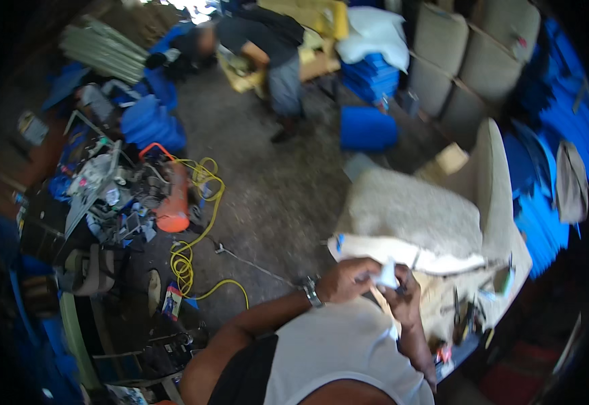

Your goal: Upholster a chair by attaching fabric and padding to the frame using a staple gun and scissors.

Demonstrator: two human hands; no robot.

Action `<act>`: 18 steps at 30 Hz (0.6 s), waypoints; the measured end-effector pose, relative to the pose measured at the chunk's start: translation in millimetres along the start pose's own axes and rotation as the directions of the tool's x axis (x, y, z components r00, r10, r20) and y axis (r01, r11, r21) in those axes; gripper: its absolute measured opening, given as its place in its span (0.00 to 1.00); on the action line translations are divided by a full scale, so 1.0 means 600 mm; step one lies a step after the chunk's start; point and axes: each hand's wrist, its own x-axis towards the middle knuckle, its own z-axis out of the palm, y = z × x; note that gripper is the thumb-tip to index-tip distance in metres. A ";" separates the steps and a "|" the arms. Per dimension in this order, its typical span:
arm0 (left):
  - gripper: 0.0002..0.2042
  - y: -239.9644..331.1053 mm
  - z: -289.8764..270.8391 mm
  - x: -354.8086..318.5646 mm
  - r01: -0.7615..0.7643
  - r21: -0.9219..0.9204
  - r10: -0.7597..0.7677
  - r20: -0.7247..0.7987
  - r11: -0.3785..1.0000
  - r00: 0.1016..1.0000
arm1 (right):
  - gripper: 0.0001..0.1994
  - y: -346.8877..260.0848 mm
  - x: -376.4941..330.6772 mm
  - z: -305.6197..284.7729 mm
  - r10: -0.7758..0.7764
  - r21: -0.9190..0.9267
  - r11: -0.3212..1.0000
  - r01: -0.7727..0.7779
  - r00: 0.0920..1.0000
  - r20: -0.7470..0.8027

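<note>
While the person is looking down from above, the left hand (348, 279) and the right hand (402, 300) are meeting just below the centre of the frame, both pinching a small white scrap (386, 277) that is sitting between their fingertips, the fingers of each hand closing on it. A metal wristwatch (311, 292) is circling the left wrist, and the person's pale sleeveless shirt (335, 358) is filling the lower centre. Just above the hands, a beige upholstered chair (429, 216) is lying with its white foam edge (389, 253) touching the area near the left knuckles. To the lower right of the hands, several small hand tools (463, 317) are resting on the chair's pale surface; their kinds are too blurred to tell. At the centre left, a yellow hose (193, 250) is coiling over the grey concrete floor (274, 182), beside an orange tank (173, 199) and a heap of mixed metal parts (105, 189). In the upper centre, another person (267, 47) is bending over a work surface, well apart from the hands. A blue drum (367, 128) is lying on the floor right of centre, and stacked beige cushions (470, 61) are standing at the upper right.
</note>
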 end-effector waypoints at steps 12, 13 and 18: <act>0.12 0.005 -0.004 0.006 0.123 -0.025 -0.124 -0.038 0.992 0.992 | 0.15 0.014 0.007 -0.004 -0.069 0.054 0.996 0.071 0.997 -0.043; 0.15 0.010 -0.005 0.010 0.134 -0.030 -0.135 -0.021 0.990 0.991 | 0.09 -0.022 0.007 0.004 0.058 0.130 0.990 -0.045 0.994 -0.093; 0.26 0.021 -0.033 0.034 -0.223 0.565 0.337 -0.104 0.794 0.936 | 0.14 -0.014 0.011 -0.030 -0.076 0.078 0.992 0.100 0.961 -0.267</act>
